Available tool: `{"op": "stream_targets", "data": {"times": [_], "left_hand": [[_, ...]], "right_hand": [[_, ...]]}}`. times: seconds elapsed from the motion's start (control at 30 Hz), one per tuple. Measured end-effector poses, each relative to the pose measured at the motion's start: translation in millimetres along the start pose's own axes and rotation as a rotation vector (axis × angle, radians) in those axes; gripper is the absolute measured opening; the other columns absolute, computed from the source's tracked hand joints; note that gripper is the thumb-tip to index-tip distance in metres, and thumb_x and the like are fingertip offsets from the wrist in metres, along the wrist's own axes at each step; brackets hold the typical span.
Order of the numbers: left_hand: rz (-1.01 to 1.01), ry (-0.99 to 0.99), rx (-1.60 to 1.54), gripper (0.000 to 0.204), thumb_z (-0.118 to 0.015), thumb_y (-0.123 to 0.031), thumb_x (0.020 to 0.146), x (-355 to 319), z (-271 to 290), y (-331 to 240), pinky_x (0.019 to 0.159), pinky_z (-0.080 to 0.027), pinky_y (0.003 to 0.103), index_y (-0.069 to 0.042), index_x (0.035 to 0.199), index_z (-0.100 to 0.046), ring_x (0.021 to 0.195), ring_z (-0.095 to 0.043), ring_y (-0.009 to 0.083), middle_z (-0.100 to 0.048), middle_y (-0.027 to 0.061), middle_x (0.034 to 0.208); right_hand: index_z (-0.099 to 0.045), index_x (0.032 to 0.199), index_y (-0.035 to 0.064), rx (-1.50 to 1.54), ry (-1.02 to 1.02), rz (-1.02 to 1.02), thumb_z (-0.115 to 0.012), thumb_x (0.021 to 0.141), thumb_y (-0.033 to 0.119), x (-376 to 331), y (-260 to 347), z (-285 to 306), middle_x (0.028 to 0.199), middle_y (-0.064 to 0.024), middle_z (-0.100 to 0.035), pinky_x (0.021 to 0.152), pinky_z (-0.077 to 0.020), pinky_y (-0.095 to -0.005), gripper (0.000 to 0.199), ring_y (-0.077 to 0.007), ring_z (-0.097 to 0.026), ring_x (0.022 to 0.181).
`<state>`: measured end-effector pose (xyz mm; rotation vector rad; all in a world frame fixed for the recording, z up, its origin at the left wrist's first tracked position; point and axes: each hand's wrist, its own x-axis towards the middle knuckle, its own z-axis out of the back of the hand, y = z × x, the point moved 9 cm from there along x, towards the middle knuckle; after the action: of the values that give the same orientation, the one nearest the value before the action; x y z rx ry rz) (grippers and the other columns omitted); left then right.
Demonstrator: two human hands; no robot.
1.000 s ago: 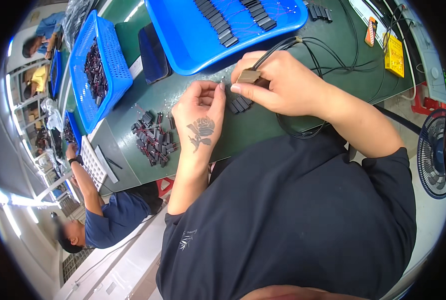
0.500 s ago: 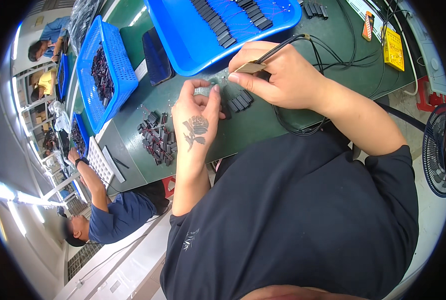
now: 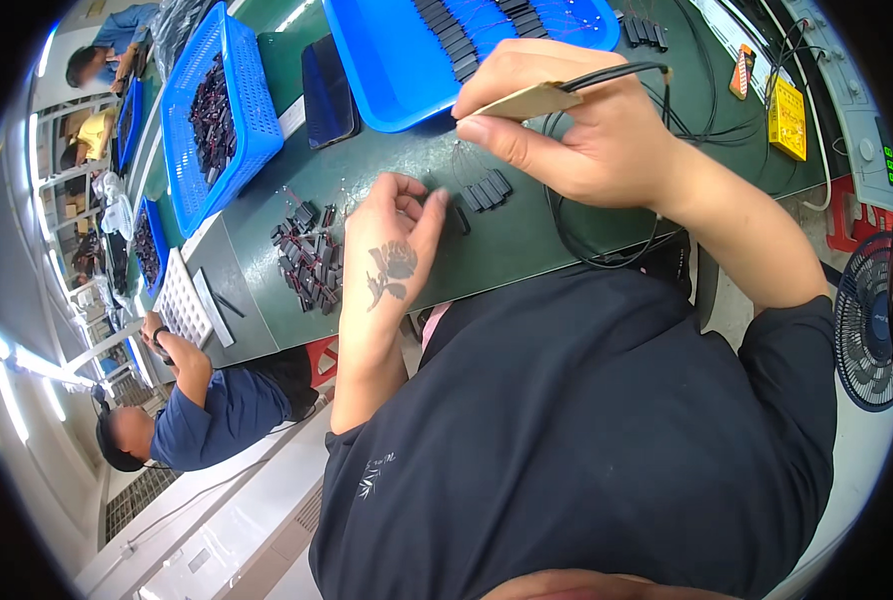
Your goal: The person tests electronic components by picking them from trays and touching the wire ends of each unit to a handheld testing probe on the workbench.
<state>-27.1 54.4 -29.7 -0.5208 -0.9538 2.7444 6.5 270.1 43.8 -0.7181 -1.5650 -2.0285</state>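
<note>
My right hand grips a tan, pen-like tool with a black cable running from its end; the tip points left above the green table. My left hand rests on the table with its fingers curled, pinching a small black part that is mostly hidden. A short row of small black parts lies just right of that hand. A loose pile of black parts with red wires sits to its left.
A large blue tray with rows of black parts stands at the back. A blue basket of parts and a dark phone lie left of it. A yellow box and cables sit right. Another person works at left; fan right.
My right hand has lifted the tool up and away from the left hand. The left hand has stayed on the table with its fingers curled.
</note>
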Motion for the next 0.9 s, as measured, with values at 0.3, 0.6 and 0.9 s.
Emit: {"op": "stream_targets", "data": {"times": [0.3,0.6,0.9], "left_hand": [[0.099,0.006,-0.296,0.019,-0.078,-0.003,0.095,-13,-2,45,0.061,-0.046,0.025,0.005,0.111,-0.071,0.067,-0.055,0.0118,-0.065,0.0045,0.082],[0.079,-0.179,-0.192,0.017,-0.077,-0.001,0.097,-23,10,46,0.064,-0.048,0.023,0.003,0.113,-0.075,0.070,-0.057,0.0108,-0.065,0.0032,0.085],[-0.204,-0.221,0.002,0.014,-0.079,-0.002,0.098,-15,6,29,0.069,-0.050,0.022,0.002,0.111,-0.078,0.074,-0.060,0.0098,-0.069,0.0029,0.087]], "right_hand": [[-0.077,0.106,0.0011,0.009,0.100,0.076,-0.075,0.096,-0.002,-11,-34,0,0.099,-0.0081,-0.075,0.072,-0.0510,-0.0296,0.011,-0.0194,-0.063,0.080],[-0.076,0.106,0.0008,0.061,0.126,-0.034,-0.074,0.095,-0.003,-14,-49,-7,0.101,-0.0102,-0.076,0.074,-0.0520,-0.0292,0.012,-0.0200,-0.063,0.080],[-0.076,0.106,0.0002,0.082,0.142,-0.043,-0.074,0.095,-0.004,-12,-42,-5,0.101,-0.0108,-0.076,0.074,-0.0523,-0.0292,0.012,-0.0200,-0.064,0.081]]}}
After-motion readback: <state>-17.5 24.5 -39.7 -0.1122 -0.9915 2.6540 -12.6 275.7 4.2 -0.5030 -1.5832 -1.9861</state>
